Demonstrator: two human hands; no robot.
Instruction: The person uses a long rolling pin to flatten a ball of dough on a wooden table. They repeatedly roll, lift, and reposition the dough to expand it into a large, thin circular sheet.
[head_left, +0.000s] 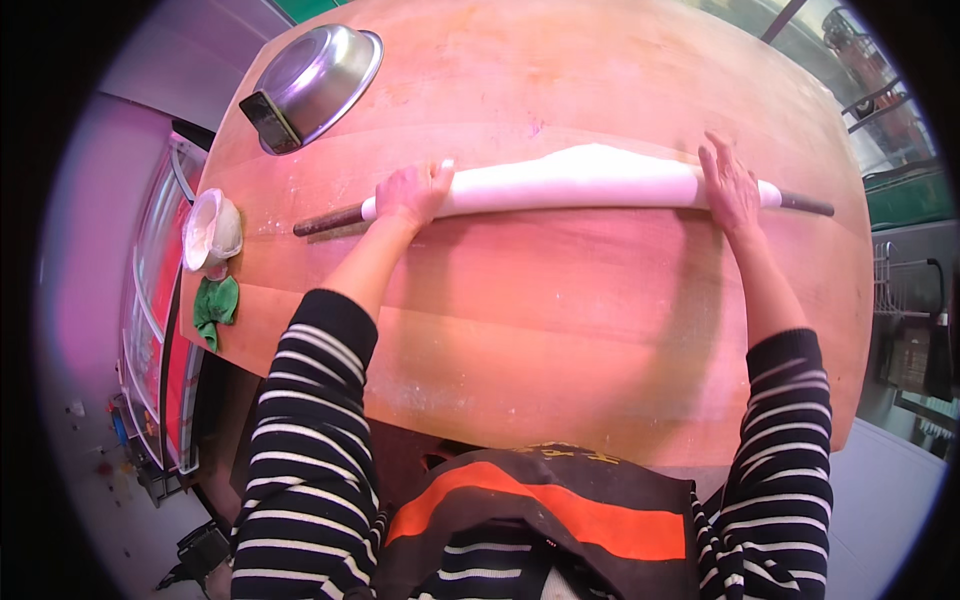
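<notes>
A sheet of white dough (585, 180) is wrapped around a long dark rolling pin (330, 221), which lies crosswise on a wooden worktop (540, 300). Both bare ends of the pin stick out past the roll. Near the roll's left end, my left hand (409, 193) is curled around the dough and pin, thumb pointing away from me. My right hand (731, 186) rests its palm on the dough near the right end, fingers stretched forward and slightly apart. The dough bulges along its far edge between my hands.
An overturned metal basin (322, 75) sits at the far left, a phone (270, 124) leaning against it. A plastic-lined bowl with white powder (213, 231) and a green cloth (216, 304) lie by the left edge. A wire rack (896, 281) is beyond the right edge.
</notes>
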